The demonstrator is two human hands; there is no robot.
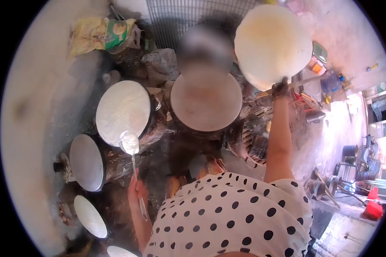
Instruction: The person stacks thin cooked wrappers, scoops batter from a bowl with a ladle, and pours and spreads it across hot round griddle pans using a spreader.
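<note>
Nearest us is the polka-dot top the person wears, filling the bottom of the view. Ahead of it on the left, we see the left hand closed round the handle of a metal ladle. Its bowl lies beyond the fingers, loaded with something white and overlapping the near edge of a white-coated griddle. The right hand, at the end of an outstretched arm, grips the near edge of a large pale round sheet, which spreads beyond it.

The ladle's long axis runs away from the person, tilting slightly left — bowl foremost, handle end back by the forearm. The sheet is nearly round, its broad face towards us.

We cannot make out the right fingers separately; a blur covers the far rim of the middle griddle — and another griddle is cut off below.
</note>
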